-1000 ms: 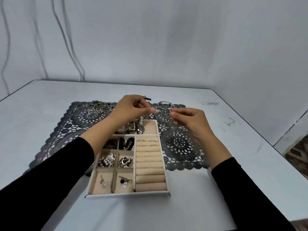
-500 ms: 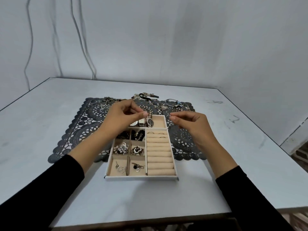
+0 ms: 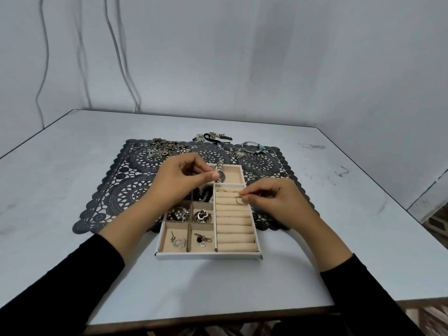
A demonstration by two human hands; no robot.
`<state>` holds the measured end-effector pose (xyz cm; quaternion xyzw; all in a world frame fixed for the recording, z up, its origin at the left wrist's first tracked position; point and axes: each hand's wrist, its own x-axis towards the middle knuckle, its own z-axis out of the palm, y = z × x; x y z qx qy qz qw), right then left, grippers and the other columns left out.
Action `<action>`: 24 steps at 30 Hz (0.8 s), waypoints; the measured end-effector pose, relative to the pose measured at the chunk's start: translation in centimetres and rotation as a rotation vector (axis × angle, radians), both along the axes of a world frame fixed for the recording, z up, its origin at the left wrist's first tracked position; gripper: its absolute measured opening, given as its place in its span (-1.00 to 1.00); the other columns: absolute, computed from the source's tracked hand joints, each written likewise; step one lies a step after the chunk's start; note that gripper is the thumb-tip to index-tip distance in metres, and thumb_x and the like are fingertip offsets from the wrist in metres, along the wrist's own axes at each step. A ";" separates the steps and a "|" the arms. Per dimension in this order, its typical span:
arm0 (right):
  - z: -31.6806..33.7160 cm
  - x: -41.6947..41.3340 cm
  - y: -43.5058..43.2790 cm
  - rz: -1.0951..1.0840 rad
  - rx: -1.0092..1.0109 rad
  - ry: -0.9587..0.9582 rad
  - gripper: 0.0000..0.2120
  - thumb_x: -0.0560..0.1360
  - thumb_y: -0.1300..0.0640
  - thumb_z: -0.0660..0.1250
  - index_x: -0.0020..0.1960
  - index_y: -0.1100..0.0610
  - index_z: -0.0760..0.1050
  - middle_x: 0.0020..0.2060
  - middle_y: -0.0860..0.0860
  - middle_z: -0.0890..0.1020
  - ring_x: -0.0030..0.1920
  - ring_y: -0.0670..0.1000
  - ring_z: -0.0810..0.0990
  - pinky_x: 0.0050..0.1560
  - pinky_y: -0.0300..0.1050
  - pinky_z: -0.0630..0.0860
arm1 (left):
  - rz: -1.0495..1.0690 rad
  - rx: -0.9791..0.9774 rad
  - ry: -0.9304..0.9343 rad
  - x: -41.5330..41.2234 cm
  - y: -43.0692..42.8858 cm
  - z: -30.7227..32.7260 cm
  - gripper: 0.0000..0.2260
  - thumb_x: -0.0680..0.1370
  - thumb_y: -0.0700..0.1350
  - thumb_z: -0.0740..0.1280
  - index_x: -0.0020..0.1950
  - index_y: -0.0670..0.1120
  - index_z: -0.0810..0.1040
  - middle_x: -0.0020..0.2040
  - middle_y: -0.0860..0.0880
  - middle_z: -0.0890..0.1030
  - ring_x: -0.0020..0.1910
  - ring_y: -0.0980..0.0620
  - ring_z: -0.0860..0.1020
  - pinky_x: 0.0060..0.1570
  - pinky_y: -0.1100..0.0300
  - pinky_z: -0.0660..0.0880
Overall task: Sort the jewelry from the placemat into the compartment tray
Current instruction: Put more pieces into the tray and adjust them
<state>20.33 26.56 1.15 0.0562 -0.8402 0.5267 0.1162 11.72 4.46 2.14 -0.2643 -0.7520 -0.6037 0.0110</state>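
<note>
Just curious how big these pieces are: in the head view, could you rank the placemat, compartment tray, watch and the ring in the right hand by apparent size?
Largest first:
1. placemat
2. compartment tray
3. watch, partly behind the left hand
4. ring, pinched by the right hand

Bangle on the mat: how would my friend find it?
Find the dark lacy placemat on the table. At its far right corner lies the bangle. It is a big silver hoop with a blue bit, unlike the leaf-shaped piece beside it.
</note>
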 end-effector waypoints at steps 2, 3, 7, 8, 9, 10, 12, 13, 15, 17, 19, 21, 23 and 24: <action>0.0 -0.1 0.1 0.017 0.073 0.032 -0.89 0.38 0.18 0.52 -0.11 0.05 0.70 -0.23 -0.02 0.70 -0.19 0.13 0.65 -0.11 0.17 0.60 | -0.008 0.006 -0.003 0.2 0.0 0.0 -0.80 0.36 -0.11 0.55 -0.13 -0.20 0.64 -0.21 -0.03 0.71 -0.25 0.05 0.63 -0.15 0.19 0.60; 0.0 -0.1 0.1 0.028 0.103 0.048 -0.89 0.38 0.18 0.51 -0.10 0.04 0.70 -0.23 -0.03 0.69 -0.20 0.11 0.64 -0.12 0.15 0.60 | -0.007 0.007 -0.004 0.2 0.0 0.0 -0.79 0.36 -0.10 0.55 -0.14 -0.19 0.64 -0.21 -0.04 0.70 -0.25 0.04 0.64 -0.15 0.18 0.60; 0.2 -0.2 0.2 0.072 0.211 0.100 -0.90 0.40 0.18 0.50 -0.09 0.04 0.70 -0.23 -0.08 0.69 -0.22 0.02 0.64 -0.14 0.07 0.59 | 0.009 0.015 -0.017 -0.1 -0.2 0.0 -0.83 0.36 -0.09 0.56 -0.16 -0.14 0.65 -0.21 -0.06 0.70 -0.25 0.01 0.63 -0.16 0.16 0.59; 0.2 -0.2 0.2 0.082 0.223 0.103 -0.90 0.41 0.18 0.49 -0.09 0.04 0.70 -0.23 -0.08 0.68 -0.23 -0.01 0.63 -0.15 0.05 0.58 | 0.009 0.017 -0.020 0.0 -0.1 0.0 -0.84 0.37 -0.11 0.56 -0.16 -0.14 0.65 -0.22 -0.06 0.70 -0.25 0.00 0.63 -0.17 0.17 0.59; 0.3 -0.3 0.2 0.092 0.235 0.107 -0.90 0.41 0.18 0.49 -0.09 0.05 0.70 -0.23 -0.09 0.68 -0.24 -0.03 0.61 -0.16 0.02 0.58 | 0.008 0.018 -0.020 0.0 -0.1 0.1 -0.84 0.37 -0.12 0.55 -0.16 -0.15 0.65 -0.22 -0.06 0.70 -0.25 0.00 0.63 -0.18 0.19 0.59; 0.3 -0.3 0.2 0.099 0.247 0.114 -0.90 0.40 0.19 0.50 -0.09 0.06 0.70 -0.23 -0.09 0.68 -0.25 -0.04 0.60 -0.18 -0.01 0.57 | 0.006 0.019 -0.021 0.1 -0.1 0.1 -0.85 0.38 -0.14 0.55 -0.16 -0.15 0.65 -0.21 -0.06 0.70 -0.25 0.01 0.63 -0.19 0.21 0.58; 0.4 -0.2 0.2 0.111 0.266 0.115 -0.91 0.40 0.18 0.50 -0.10 0.06 0.70 -0.22 -0.08 0.68 -0.26 -0.05 0.58 -0.19 -0.07 0.56 | 0.005 0.020 -0.027 0.1 -0.1 0.1 -0.85 0.38 -0.14 0.55 -0.15 -0.16 0.65 -0.21 -0.07 0.71 -0.25 0.01 0.63 -0.20 0.23 0.58; 0.5 -0.1 0.2 0.115 0.275 0.110 -0.91 0.41 0.17 0.49 -0.09 0.06 0.70 -0.21 -0.07 0.67 -0.26 -0.05 0.58 -0.19 -0.08 0.56 | 0.006 0.019 -0.030 0.1 -0.2 0.1 -0.84 0.38 -0.14 0.55 -0.15 -0.16 0.65 -0.21 -0.08 0.71 -0.25 0.00 0.64 -0.19 0.21 0.59; 0.7 -0.1 0.4 0.116 0.293 0.098 -0.91 0.41 0.16 0.48 -0.09 0.04 0.70 -0.19 -0.08 0.67 -0.24 -0.04 0.58 -0.17 -0.08 0.56 | 0.005 0.017 -0.039 0.1 -0.2 0.1 -0.83 0.37 -0.13 0.55 -0.14 -0.17 0.65 -0.22 -0.07 0.70 -0.24 -0.03 0.64 -0.15 0.18 0.61; 0.9 -0.1 0.4 0.125 0.311 0.094 -0.91 0.42 0.15 0.47 -0.08 0.04 0.70 -0.19 -0.07 0.66 -0.23 -0.04 0.57 -0.17 -0.06 0.55 | -0.001 0.013 -0.045 0.2 -0.2 0.2 -0.83 0.37 -0.13 0.55 -0.14 -0.17 0.65 -0.22 -0.07 0.70 -0.25 -0.04 0.64 -0.14 0.16 0.62; 1.0 -0.1 0.4 0.127 0.316 0.090 -0.90 0.43 0.15 0.47 -0.07 0.04 0.70 -0.19 -0.07 0.66 -0.22 -0.03 0.57 -0.16 -0.05 0.54 | -0.007 0.010 -0.048 0.3 -0.2 0.2 -0.83 0.37 -0.13 0.55 -0.14 -0.17 0.65 -0.22 -0.06 0.70 -0.25 -0.03 0.64 -0.13 0.17 0.62; 1.0 -0.1 0.4 0.129 0.328 0.095 -0.90 0.43 0.16 0.47 -0.07 0.04 0.70 -0.19 -0.07 0.66 -0.22 -0.01 0.57 -0.16 -0.04 0.53 | -0.008 0.010 -0.050 0.3 -0.2 0.2 -0.83 0.37 -0.13 0.55 -0.14 -0.17 0.64 -0.23 -0.04 0.70 -0.25 -0.01 0.64 -0.15 0.20 0.62; 1.0 0.0 0.4 0.137 0.345 0.098 -0.90 0.43 0.17 0.46 -0.08 0.04 0.70 -0.19 -0.07 0.66 -0.24 0.00 0.57 -0.17 -0.03 0.52 | -0.004 0.010 -0.049 0.3 -0.2 0.3 -0.82 0.37 -0.13 0.55 -0.13 -0.18 0.64 -0.23 -0.03 0.70 -0.26 -0.01 0.64 -0.16 0.21 0.61; 1.0 0.0 0.4 0.141 0.352 0.094 -0.90 0.43 0.17 0.46 -0.08 0.04 0.70 -0.19 -0.08 0.66 -0.24 0.00 0.57 -0.17 -0.03 0.52 | -0.002 0.010 -0.049 0.3 -0.2 0.3 -0.82 0.37 -0.14 0.55 -0.12 -0.19 0.64 -0.23 -0.04 0.70 -0.26 -0.01 0.64 -0.15 0.20 0.62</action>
